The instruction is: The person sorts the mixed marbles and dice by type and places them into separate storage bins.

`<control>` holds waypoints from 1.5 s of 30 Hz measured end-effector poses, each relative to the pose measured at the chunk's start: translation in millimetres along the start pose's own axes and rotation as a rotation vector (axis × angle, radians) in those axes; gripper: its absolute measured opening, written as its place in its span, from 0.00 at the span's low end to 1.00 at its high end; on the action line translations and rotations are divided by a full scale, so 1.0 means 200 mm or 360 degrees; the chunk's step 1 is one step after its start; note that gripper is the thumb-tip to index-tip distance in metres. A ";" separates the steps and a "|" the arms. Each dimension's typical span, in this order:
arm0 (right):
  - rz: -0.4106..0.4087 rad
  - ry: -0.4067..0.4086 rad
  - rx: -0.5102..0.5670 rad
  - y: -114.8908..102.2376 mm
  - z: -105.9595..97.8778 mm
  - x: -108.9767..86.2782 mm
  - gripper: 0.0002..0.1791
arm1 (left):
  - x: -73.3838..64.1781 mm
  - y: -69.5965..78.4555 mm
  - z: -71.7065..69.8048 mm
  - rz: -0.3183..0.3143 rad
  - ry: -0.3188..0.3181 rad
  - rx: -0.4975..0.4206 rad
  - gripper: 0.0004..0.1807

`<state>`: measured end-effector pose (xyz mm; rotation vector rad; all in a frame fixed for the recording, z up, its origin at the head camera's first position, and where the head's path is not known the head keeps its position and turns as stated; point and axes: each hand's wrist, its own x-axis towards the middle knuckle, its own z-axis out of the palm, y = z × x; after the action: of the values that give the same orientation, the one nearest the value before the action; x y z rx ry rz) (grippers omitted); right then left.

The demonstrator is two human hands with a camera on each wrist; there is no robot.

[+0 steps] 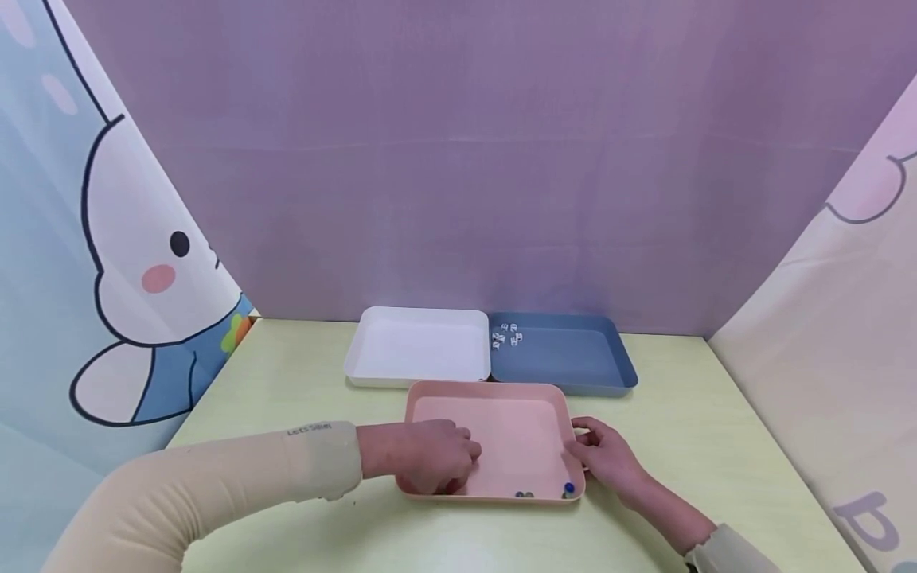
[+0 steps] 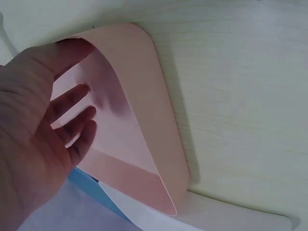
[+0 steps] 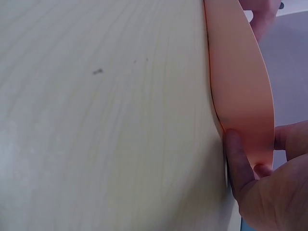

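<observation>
The left hand (image 1: 438,455) is inside the left of the pink tray (image 1: 519,434) on the counter (image 1: 688,430), its bent fingers' hold hidden, small pieces (image 1: 569,488) lie near right, and the right hand (image 1: 609,458) grips the tray's right wall.

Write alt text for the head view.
A person's left hand reaches into a pink tray on a pale yellow table while the right hand grips the tray's right side. A few small marble-like balls lie along its near edge. Behind it, a white tray and a blue-gray tray stand side by side, the latter holding small whitish pieces.
</observation>
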<state>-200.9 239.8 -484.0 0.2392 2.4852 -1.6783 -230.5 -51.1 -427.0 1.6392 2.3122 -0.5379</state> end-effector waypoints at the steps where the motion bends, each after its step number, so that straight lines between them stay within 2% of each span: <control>1: -0.0001 0.0002 0.0000 0.00 0.00 0.00 0.21 | 0.00 0.00 0.00 -0.0010 -0.0002 -0.0022 0.09; 5: -0.0001 0.0001 -0.0005 0.00 0.00 0.00 0.21 | -0.01 -0.03 -0.02 -0.0037 0.0039 -0.0133 0.12; 11: 0.0000 0.0005 0.0005 0.01 0.00 0.00 0.20 | -0.02 -0.08 -0.05 -0.0100 0.0202 -0.0270 0.14; 17: -0.0005 0.0004 0.0020 0.01 0.00 0.00 0.21 | 0.00 -0.20 -0.11 -0.0254 0.0395 -0.0388 0.06; 21: -0.0009 0.0012 0.0012 0.01 0.01 0.00 0.20 | 0.00 -0.29 -0.12 -0.0286 0.0512 -0.0509 0.03; 24: -0.0012 0.0016 0.0016 0.01 0.01 0.00 0.20 | 0.01 -0.34 -0.12 -0.0291 0.0595 -0.0568 0.02; 29: -0.0019 0.0029 -0.0017 0.01 0.01 0.00 0.21 | 0.03 -0.43 -0.11 -0.0271 0.0800 -0.0624 0.02; 32: -0.0021 0.0036 -0.0043 0.01 0.01 0.00 0.22 | 0.04 -0.48 -0.10 -0.0296 0.0897 -0.0692 0.03; 38: -0.0010 0.0036 -0.0020 0.01 0.01 0.00 0.21 | 0.07 -0.54 -0.08 -0.0449 0.0968 -0.0930 0.02; 45: -0.0014 0.0030 -0.0008 0.02 0.01 0.00 0.21 | 0.15 -0.59 -0.04 -0.0569 0.1138 -0.1244 0.02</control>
<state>-201.0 240.1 -488.0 0.2454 2.5075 -1.6809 -352.0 -57.0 -414.6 1.1140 2.7405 0.9554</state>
